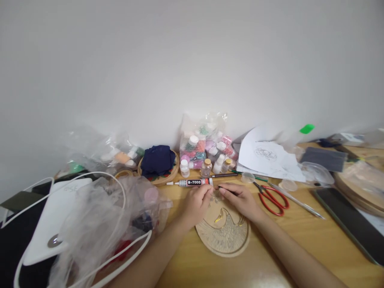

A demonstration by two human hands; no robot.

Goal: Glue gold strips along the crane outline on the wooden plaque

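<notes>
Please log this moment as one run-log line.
left hand: on disc | right hand: holds dark tool, on disc | glue: behind hands | scissors: right

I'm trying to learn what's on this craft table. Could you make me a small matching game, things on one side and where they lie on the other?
Things:
1. glue tube
2. scissors
3. wooden disc
4. dark cloth

Places:
A. on a hoop by the wall
B. under both hands
C. just beyond the fingers
D. right of the right hand

Pairs: 1-C, 2-D, 3-B, 4-A
</notes>
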